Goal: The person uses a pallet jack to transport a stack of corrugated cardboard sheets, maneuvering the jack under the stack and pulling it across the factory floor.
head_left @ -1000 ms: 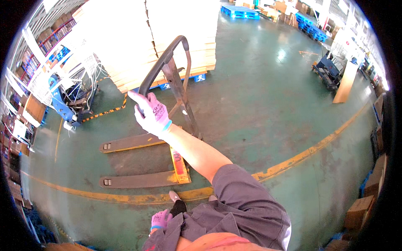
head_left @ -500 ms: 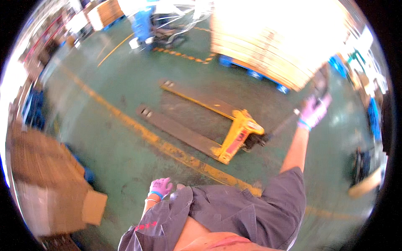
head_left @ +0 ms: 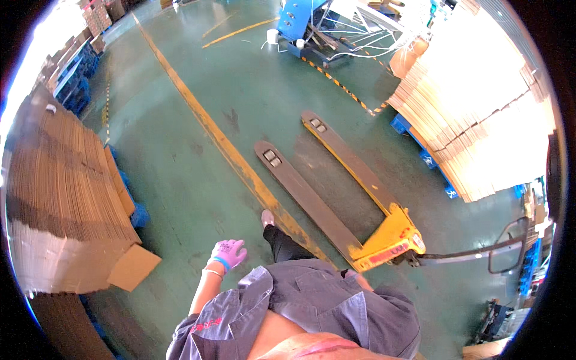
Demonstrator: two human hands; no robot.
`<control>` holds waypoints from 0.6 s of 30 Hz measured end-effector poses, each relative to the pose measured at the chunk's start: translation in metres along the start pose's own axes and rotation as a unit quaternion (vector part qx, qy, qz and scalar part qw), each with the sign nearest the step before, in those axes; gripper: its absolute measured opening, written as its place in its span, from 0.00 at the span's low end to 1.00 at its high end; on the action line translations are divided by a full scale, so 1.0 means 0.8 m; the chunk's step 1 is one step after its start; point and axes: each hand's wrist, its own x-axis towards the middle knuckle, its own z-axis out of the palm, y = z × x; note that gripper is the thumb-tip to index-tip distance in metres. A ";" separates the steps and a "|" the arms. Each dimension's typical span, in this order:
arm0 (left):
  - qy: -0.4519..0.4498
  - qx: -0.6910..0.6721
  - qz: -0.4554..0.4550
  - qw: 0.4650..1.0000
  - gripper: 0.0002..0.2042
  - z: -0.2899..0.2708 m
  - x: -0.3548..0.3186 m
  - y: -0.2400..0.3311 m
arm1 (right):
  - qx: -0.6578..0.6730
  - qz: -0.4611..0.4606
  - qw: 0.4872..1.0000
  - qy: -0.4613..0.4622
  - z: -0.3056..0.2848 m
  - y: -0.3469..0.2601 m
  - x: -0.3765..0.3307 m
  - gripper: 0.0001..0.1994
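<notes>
My left hand [head_left: 227, 253], in a pale purple glove with a blue cuff, hangs over the floor with its fingers apart, holding nothing. My right hand does not show; the right sleeve [head_left: 393, 309] reaches down beside my body. A yellow pallet jack [head_left: 391, 241] stands in front of me to the right, its two worn forks [head_left: 309, 198] pointing away to the far left with nothing on them. Its drawbar ends in a loop handle [head_left: 509, 246] at the right, which no hand touches. One foot, in a light shoe [head_left: 267, 217], is stepping by the yellow floor line [head_left: 207, 123].
Stacked flat cardboard [head_left: 69, 180] stands on a blue pallet at the left, one flap sticking out. Another cardboard stack [head_left: 462, 129] on a blue pallet [head_left: 427, 159] is at the far right. A blue machine [head_left: 295, 21] with a wheeled frame stands at the back.
My right hand has left the pallet jack's handle area and gone out of sight. The view has turned left, so the jack appears further right. My left hand stays low, its fingers apart.
</notes>
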 end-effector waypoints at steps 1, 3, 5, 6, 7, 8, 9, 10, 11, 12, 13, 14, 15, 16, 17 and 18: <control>0.045 -0.048 -0.010 0.998 0.21 -0.017 0.012 -0.017 | -0.089 -0.020 0.996 0.009 -0.039 -0.009 0.045 0.14; 0.127 -0.132 -0.001 0.983 0.21 -0.065 0.062 -0.065 | -0.290 -0.044 0.954 0.065 -0.103 -0.008 0.134 0.14; 0.071 -0.164 -0.031 0.983 0.21 -0.020 0.135 -0.164 | -0.218 0.084 0.956 0.175 -0.206 -0.014 0.211 0.14; 0.026 -0.185 -0.070 0.980 0.21 -0.028 0.142 -0.191 | -0.081 0.155 0.955 0.239 -0.260 -0.029 0.236 0.13; 0.018 -0.202 -0.094 0.975 0.22 0.001 0.146 -0.238 | 0.035 0.195 0.923 0.331 -0.338 -0.051 0.264 0.14; 0.018 -0.154 -0.148 0.977 0.22 0.028 0.120 -0.305 | 0.211 0.106 0.913 0.333 -0.391 -0.177 0.314 0.12; 0.007 -0.118 -0.198 0.973 0.23 0.066 0.077 -0.373 | 0.380 0.028 0.872 0.309 -0.451 -0.303 0.341 0.11; 0.009 -0.052 -0.220 0.974 0.23 0.111 0.034 -0.437 | 0.523 -0.026 0.805 0.280 -0.522 -0.419 0.341 0.10; -0.028 -0.155 -0.190 0.969 0.23 0.115 0.127 -0.440 | 0.428 -0.027 0.820 0.378 -0.595 -0.331 0.371 0.12; -0.076 -0.188 -0.284 0.937 0.23 0.084 0.108 -0.463 | 0.481 -0.092 0.810 0.323 -0.609 -0.432 0.393 0.14; -0.098 -0.204 -0.341 0.913 0.22 0.073 0.096 -0.483 | 0.523 -0.153 0.796 0.266 -0.642 -0.537 0.392 0.17; -0.102 -0.229 -0.375 0.892 0.22 0.073 0.092 -0.495 | 0.390 -0.188 0.873 0.224 -0.680 -0.619 0.392 0.18; -0.111 -0.246 -0.409 0.872 0.22 0.073 0.091 -0.512 | 0.305 -0.224 0.897 0.229 -0.704 -0.705 0.380 0.19; -0.113 -0.260 -0.438 0.853 0.22 0.076 0.090 -0.525 | 0.214 -0.264 0.913 0.224 -0.724 -0.792 0.355 0.19; -0.114 -0.271 -0.452 0.842 0.21 0.073 0.098 -0.539 | 0.157 -0.296 0.925 0.179 -0.749 -0.859 0.323 0.21; -0.114 -0.282 -0.454 0.838 0.21 0.066 0.119 -0.559 | 0.104 -0.323 0.930 0.141 -0.773 -0.903 0.306 0.23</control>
